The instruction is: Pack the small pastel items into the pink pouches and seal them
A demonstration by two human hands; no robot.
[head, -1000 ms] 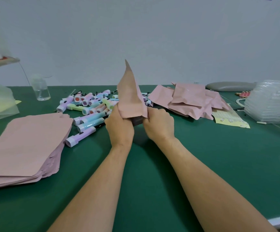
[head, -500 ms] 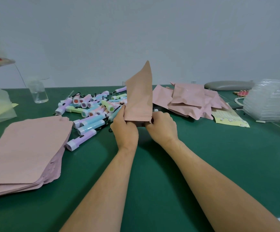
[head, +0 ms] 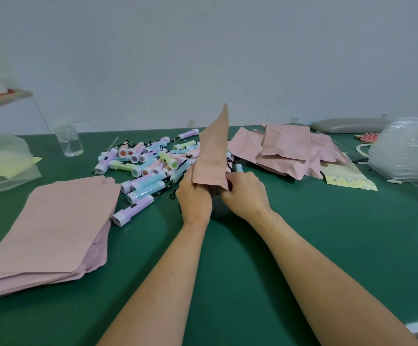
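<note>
- Pinching the lower mouth of the upright pink pouch: left hand and right hand.
- Probably sealing, though the contents are hidden; next, press along the whole mouth, then drop it on the filled pouches by the far edge of the bench.

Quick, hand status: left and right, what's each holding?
Left hand: grips the upright pink pouch at its lower end.
Right hand: pinches the same pouch's lower end.

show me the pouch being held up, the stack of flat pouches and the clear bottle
held pouch (head: 213, 156), head view, middle of its pink face
stack of flat pouches (head: 53, 228), head view, middle of the top sheet
clear bottle (head: 69, 142), head view, its see-through body
</note>
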